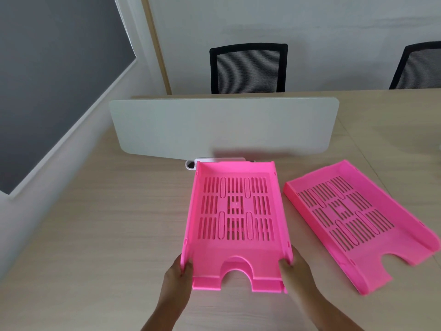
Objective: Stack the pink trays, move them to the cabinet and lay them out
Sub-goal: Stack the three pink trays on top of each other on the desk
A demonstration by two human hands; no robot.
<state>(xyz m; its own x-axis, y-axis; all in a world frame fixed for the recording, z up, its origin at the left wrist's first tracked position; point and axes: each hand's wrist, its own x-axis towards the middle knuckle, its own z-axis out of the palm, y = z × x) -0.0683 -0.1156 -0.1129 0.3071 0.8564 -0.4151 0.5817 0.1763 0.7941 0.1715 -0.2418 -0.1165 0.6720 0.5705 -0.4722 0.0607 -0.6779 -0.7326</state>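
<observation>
**Pink trays go into a stack at the desk**

A person's two hands grip the near corners of a pink tray [236, 211] at the middle of a pale wood desk [95, 223]. The left hand [177, 280] curls round the tray's near left corner and the right hand [297, 271] round its near right corner, thumbs lying over the side walls, each hand closed on the plastic. A second pink lip shows just under the front edge, which suggests this tray already sits on another of the same kind. A further tray [358, 223] lies flat and askew beside it, toward the desk's right edge, apart from the held one and untouched. A white divider [222, 127] stands along the desk's far side, with two black chairs [248, 68] beyond it. No cabinet is in view.

The stacking step looks to be in hand and not yet finished. The next move would likely call for squaring the held tray down on the one beneath, then bringing the loose tray into line, since it lies at an angle, before the stack can be carried off.
</observation>
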